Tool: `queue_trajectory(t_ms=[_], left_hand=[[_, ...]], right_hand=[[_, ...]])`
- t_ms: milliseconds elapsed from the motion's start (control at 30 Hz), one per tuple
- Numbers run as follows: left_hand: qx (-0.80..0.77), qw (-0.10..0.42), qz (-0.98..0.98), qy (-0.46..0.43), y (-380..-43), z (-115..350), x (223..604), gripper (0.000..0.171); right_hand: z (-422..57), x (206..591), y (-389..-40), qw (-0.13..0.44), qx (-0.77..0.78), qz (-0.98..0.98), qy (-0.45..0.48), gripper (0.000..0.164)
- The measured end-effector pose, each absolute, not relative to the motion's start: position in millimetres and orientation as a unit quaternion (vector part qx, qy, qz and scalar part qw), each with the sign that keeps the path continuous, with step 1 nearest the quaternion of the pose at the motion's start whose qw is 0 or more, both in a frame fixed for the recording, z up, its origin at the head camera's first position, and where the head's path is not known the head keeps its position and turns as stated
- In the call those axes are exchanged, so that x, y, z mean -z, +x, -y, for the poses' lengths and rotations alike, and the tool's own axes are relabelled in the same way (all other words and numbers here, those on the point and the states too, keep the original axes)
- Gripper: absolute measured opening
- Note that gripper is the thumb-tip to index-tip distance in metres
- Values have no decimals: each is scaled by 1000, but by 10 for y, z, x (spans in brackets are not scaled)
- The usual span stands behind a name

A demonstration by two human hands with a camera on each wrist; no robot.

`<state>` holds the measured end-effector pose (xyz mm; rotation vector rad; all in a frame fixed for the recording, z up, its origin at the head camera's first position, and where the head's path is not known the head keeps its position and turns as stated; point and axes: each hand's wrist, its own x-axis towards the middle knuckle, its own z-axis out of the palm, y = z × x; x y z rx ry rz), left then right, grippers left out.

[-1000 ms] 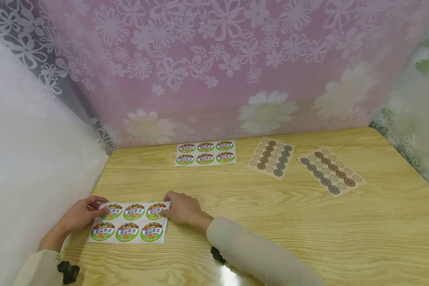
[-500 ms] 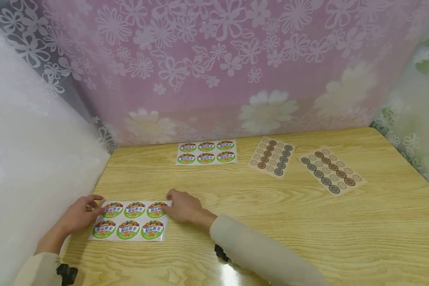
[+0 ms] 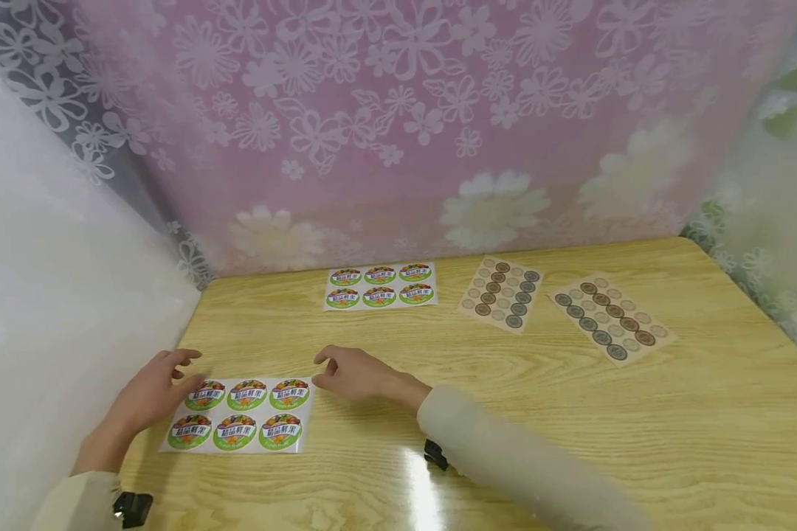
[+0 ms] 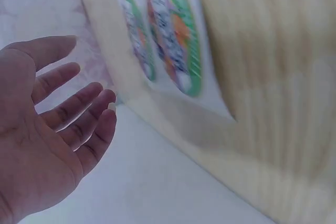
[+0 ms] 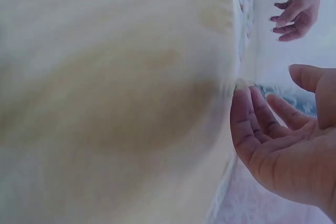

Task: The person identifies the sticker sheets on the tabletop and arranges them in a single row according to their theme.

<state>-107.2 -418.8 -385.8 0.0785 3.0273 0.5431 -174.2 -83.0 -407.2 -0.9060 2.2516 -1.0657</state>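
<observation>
A white sheet of round fruit stickers (image 3: 242, 407) lies at the near left of the wooden table, printed in two rows of green and multicoloured labels. By its upper left corner is my left hand (image 3: 147, 391), fingers loosely spread and holding nothing. The left wrist view shows that hand (image 4: 58, 114) relaxed, apart from the sticker sheet (image 4: 173, 35). My right hand (image 3: 355, 375) hovers just off the upper right corner, thumb and fingers apart. In the right wrist view its fingers (image 5: 244, 124) are loosely bent with nothing between them.
A matching fruit sticker sheet (image 3: 380, 286) lies along the back edge of the table (image 3: 505, 413). To its right are two beige sheets of small brown and grey round stickers, one (image 3: 501, 293) upright-ish, the other (image 3: 611, 318) slanted. Floral curtains (image 3: 385, 147) hang behind and at both sides.
Both hands have let go of the near sticker sheet's upper corners. The right hand has moved a little right, and the left hand has lifted slightly. The sheet stays at about the same spot.
</observation>
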Motion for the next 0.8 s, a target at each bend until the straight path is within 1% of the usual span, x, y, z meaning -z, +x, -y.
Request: queue_trajectory(t_ms=[167, 267, 433, 633, 800], left_hand=[[-178, 18, -983, 45, -1176, 3994, 3804, 53], [-171, 8, -984, 56, -1252, 3884, 3787, 54], [-160, -5, -984, 81, -1393, 3730, 3782, 53], [-140, -11, -984, 112, -1573, 3574, 3778, 53], [-125, -16, -983, 133, -1750, 3433, 3786, 54]], right_hand=[[617, 3948, -1894, 243, 385, -821, -343, 45], [483, 3869, -1975, 235, 361, -825, -366, 47], [275, 3763, -2120, 208, 298, -848, -385, 50], [61, 3699, -2299, 163, 194, -891, -376, 55], [-108, 3689, -2430, 134, 149, -915, -352, 58]])
